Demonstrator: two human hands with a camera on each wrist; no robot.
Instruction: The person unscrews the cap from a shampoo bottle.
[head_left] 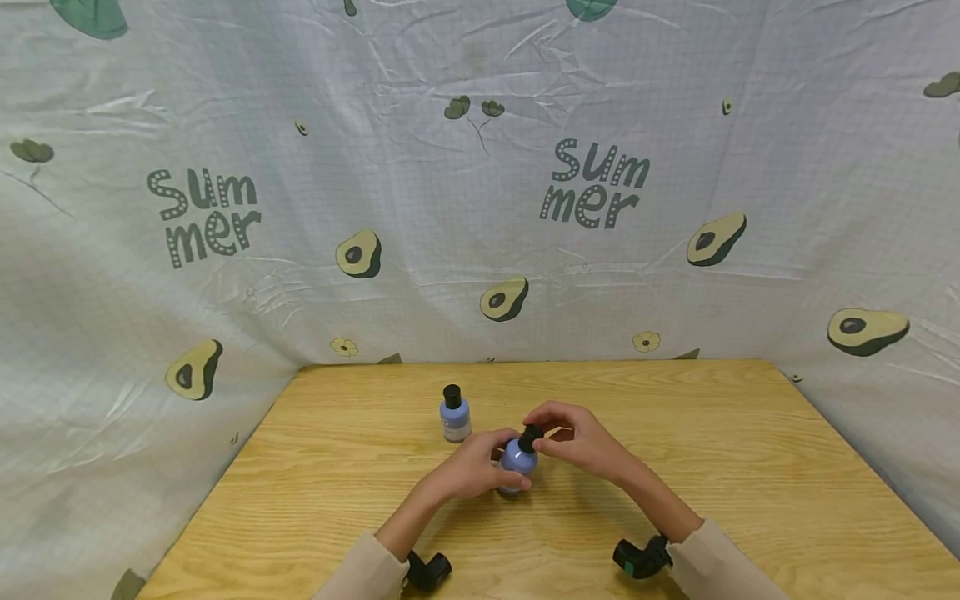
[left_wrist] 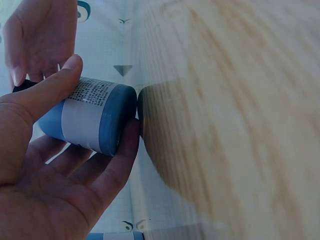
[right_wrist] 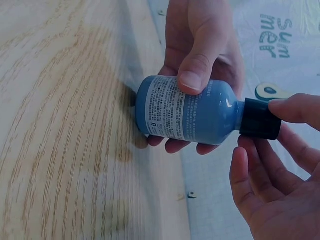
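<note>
A small blue bottle with a white printed label (right_wrist: 170, 107) is held tilted, close over the wooden table. My left hand (head_left: 477, 467) grips its body, the thumb on one side and the fingers curled round the other. At the neck sits a black cap (right_wrist: 261, 118), which my right hand (head_left: 581, 442) pinches between thumb and fingers. In the right wrist view the cap is on the bottle. A second blue bottle (head_left: 455, 421) with a black cap stands upright on the table, behind and to the left of my left hand.
The wooden table (head_left: 360, 467) reaches back to a hanging white cloth (head_left: 420, 208) printed with avocados and lettering. Black wrist devices (head_left: 641, 558) are strapped below both hands, near the beige sleeves.
</note>
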